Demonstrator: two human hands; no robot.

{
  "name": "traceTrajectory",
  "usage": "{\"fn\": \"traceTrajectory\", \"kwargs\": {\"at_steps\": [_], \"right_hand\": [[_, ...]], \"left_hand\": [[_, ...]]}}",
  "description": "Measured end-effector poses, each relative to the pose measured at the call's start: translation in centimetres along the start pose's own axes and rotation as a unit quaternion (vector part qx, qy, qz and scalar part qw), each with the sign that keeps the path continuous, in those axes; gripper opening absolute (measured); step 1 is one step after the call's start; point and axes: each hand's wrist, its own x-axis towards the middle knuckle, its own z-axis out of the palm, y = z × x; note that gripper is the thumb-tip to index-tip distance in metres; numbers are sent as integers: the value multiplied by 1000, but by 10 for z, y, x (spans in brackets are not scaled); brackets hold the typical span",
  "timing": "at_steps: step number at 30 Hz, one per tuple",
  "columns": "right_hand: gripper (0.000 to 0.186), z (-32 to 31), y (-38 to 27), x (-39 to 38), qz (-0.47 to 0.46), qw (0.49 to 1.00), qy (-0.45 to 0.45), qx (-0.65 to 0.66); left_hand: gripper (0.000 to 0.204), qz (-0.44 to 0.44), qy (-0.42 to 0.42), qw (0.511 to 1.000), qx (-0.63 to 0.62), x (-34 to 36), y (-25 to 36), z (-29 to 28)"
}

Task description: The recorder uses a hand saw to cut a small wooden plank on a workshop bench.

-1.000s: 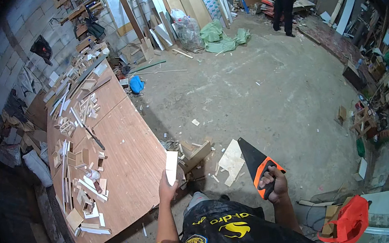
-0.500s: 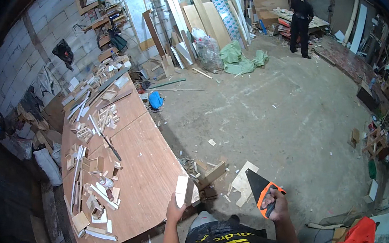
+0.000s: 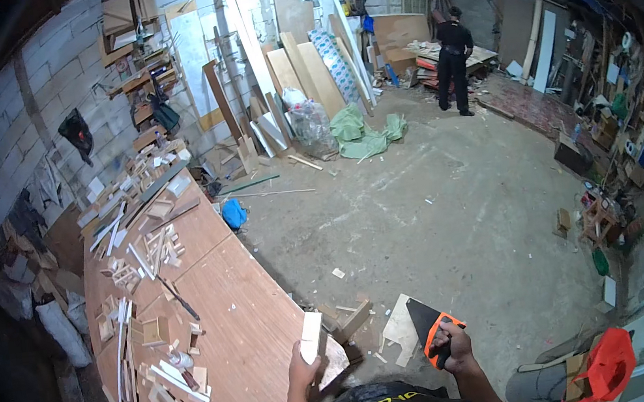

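Note:
My left hand (image 3: 303, 371) grips a short wooden block (image 3: 312, 335) with white and bare-wood faces, held upright over the table's near right corner. My right hand (image 3: 456, 346) is closed round the black and orange handle of a handsaw (image 3: 421, 318). Its dark blade points up and to the left, above a pale scrap board (image 3: 397, 332) on the floor. The saw and the block are well apart.
To my left runs a long wooden table (image 3: 240, 321) with several small wooden pieces, white strips and a bottle (image 3: 182, 360). Offcuts (image 3: 354, 320) lie beside its corner. At lower right is a red bag (image 3: 612, 362). A person (image 3: 454, 63) stands far off by stacked boards.
The view has swung, so the room sits lower and further left in the picture. Both hands still hold the block and the handsaw, at nearly the same places in the picture.

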Motion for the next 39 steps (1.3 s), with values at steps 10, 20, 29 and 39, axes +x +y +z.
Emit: {"fn": "traceTrajectory", "kwargs": {"at_steps": [10, 20, 29, 39], "right_hand": [[30, 52, 37, -13, -10, 999, 32, 23], [30, 45, 68, -16, -66, 990, 114, 45], [27, 35, 81, -23, -142, 983, 112, 6], [16, 88, 31, -53, -295, 935, -2, -198]], "left_hand": [[64, 1, -56, 996, -67, 20, -24, -37], [56, 42, -135, 988, -70, 55, -27, -38], [61, 118, -217, 969, -23, 66, 6, -39], [71, 415, -79, 876, 231, 82, 216, -105]]}}
